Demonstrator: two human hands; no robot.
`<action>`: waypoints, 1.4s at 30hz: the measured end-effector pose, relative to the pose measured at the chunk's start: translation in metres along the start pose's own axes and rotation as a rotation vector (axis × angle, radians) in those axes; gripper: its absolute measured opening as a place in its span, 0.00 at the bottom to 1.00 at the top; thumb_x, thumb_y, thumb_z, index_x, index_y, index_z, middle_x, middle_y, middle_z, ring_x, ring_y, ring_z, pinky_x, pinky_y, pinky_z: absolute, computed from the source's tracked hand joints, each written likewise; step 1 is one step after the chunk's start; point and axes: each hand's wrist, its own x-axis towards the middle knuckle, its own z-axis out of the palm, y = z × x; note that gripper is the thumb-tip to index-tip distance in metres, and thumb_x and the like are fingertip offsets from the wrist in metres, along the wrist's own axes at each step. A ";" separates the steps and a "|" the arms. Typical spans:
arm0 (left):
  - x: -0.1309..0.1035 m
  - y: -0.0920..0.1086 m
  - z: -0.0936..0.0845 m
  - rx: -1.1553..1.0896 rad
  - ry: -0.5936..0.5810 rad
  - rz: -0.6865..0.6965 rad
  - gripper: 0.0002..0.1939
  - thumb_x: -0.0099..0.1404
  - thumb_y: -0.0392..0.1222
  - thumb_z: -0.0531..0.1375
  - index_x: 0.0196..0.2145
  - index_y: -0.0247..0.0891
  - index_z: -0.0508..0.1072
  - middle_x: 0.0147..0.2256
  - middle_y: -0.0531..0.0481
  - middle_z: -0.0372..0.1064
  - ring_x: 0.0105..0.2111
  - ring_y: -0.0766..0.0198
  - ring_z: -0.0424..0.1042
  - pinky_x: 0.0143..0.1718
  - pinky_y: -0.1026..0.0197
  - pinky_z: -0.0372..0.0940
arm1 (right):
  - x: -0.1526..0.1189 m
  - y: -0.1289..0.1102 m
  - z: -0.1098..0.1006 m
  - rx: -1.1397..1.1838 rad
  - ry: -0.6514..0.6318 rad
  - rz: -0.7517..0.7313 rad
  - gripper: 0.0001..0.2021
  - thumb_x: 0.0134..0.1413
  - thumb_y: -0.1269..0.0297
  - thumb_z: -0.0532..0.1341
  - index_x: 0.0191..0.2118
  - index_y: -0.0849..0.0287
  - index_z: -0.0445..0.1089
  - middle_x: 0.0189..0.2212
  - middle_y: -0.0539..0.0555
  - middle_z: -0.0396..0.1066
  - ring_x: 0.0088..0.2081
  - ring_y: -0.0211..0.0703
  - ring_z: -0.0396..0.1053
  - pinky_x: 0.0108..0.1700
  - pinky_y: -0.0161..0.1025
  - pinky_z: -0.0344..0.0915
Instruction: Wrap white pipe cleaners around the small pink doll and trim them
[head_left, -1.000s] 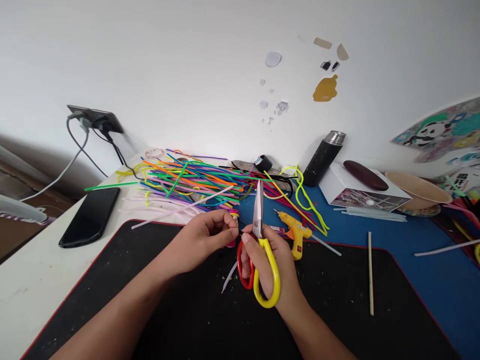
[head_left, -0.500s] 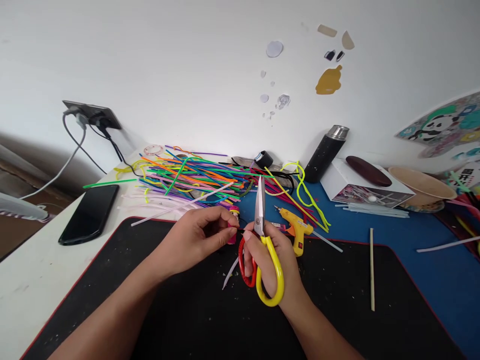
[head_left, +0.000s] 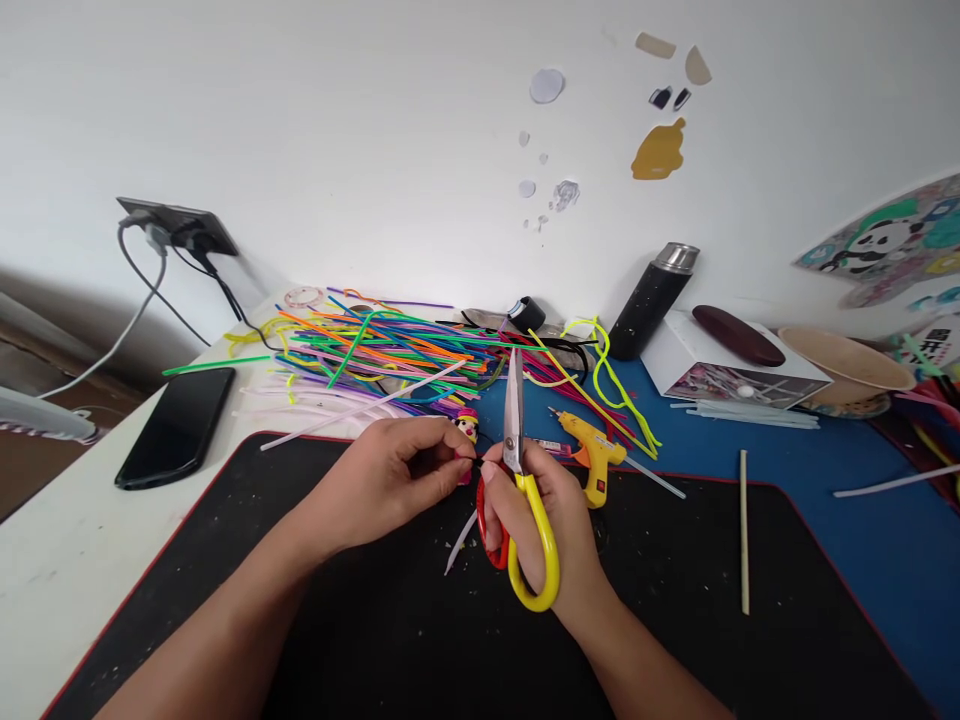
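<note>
My right hand (head_left: 566, 535) is closed around a pair of scissors (head_left: 514, 420) with one yellow and one red handle loop; the blades are together and point up and away from me. Its thumb and fingertip also pinch one end of a thin black strand (head_left: 478, 461). The other end sits between the thumb and forefinger of my left hand (head_left: 386, 480), so the strand spans a small gap. A small pink figure (head_left: 466, 425) with a face stands just behind my fingertips, partly hidden by my left hand.
Many coloured pipe cleaners (head_left: 390, 345) lie piled at the back. A yellow glue gun (head_left: 596, 460) rests right of my hands on the black mat (head_left: 660, 600). A wooden stick (head_left: 744, 530), black flask (head_left: 652, 300), white box (head_left: 690, 350) and phone (head_left: 176, 425) lie around.
My right hand and the scissors have shifted slightly left, closer to my left hand. More of the pink figure shows behind my fingers.
</note>
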 end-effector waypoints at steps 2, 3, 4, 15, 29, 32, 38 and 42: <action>0.000 0.001 0.000 0.014 0.002 0.010 0.08 0.72 0.42 0.62 0.39 0.38 0.80 0.29 0.53 0.75 0.27 0.67 0.69 0.29 0.67 0.63 | 0.000 0.000 0.000 0.000 0.000 0.004 0.18 0.55 0.50 0.72 0.38 0.55 0.68 0.15 0.40 0.63 0.14 0.34 0.61 0.17 0.29 0.61; 0.000 0.002 0.000 0.023 0.003 0.016 0.08 0.72 0.41 0.62 0.40 0.38 0.80 0.28 0.54 0.74 0.27 0.68 0.69 0.30 0.67 0.63 | 0.000 0.001 0.000 0.003 0.002 0.007 0.18 0.55 0.50 0.73 0.38 0.55 0.68 0.15 0.40 0.63 0.14 0.34 0.61 0.17 0.29 0.61; 0.001 0.002 0.000 0.032 0.004 0.023 0.07 0.72 0.41 0.61 0.40 0.38 0.80 0.28 0.54 0.74 0.27 0.68 0.69 0.30 0.68 0.63 | 0.000 0.001 0.000 0.006 0.003 0.011 0.18 0.54 0.50 0.73 0.38 0.55 0.68 0.15 0.40 0.64 0.14 0.34 0.62 0.17 0.29 0.61; 0.001 0.002 -0.002 0.026 -0.020 0.017 0.09 0.73 0.43 0.61 0.38 0.38 0.80 0.28 0.54 0.74 0.26 0.68 0.68 0.28 0.67 0.62 | 0.000 0.002 0.000 0.015 -0.010 0.010 0.18 0.55 0.51 0.73 0.39 0.55 0.68 0.15 0.40 0.63 0.14 0.34 0.61 0.17 0.29 0.61; 0.000 0.002 0.001 0.208 0.109 0.143 0.05 0.71 0.36 0.62 0.36 0.40 0.79 0.26 0.57 0.74 0.25 0.70 0.70 0.27 0.70 0.61 | 0.001 0.004 0.000 -0.003 -0.019 -0.004 0.16 0.57 0.51 0.71 0.39 0.55 0.68 0.12 0.40 0.64 0.13 0.34 0.59 0.17 0.29 0.61; -0.001 0.002 0.003 0.236 0.120 0.158 0.06 0.71 0.36 0.62 0.36 0.39 0.79 0.26 0.56 0.74 0.24 0.70 0.70 0.27 0.69 0.61 | 0.001 0.005 0.000 0.002 -0.009 -0.004 0.16 0.57 0.51 0.71 0.39 0.55 0.68 0.12 0.40 0.64 0.13 0.34 0.59 0.17 0.29 0.61; 0.000 0.001 0.008 0.292 0.150 0.171 0.06 0.70 0.35 0.61 0.35 0.38 0.78 0.26 0.56 0.74 0.24 0.70 0.69 0.26 0.69 0.60 | 0.003 0.007 0.000 -0.002 0.003 0.005 0.16 0.56 0.51 0.71 0.39 0.55 0.68 0.12 0.40 0.64 0.13 0.34 0.59 0.16 0.29 0.61; -0.001 0.002 0.007 0.261 0.131 0.136 0.07 0.71 0.36 0.61 0.36 0.39 0.79 0.27 0.56 0.76 0.25 0.70 0.71 0.28 0.69 0.62 | 0.003 0.007 0.000 -0.014 0.012 0.000 0.16 0.56 0.50 0.71 0.38 0.55 0.68 0.12 0.40 0.64 0.13 0.35 0.60 0.16 0.29 0.61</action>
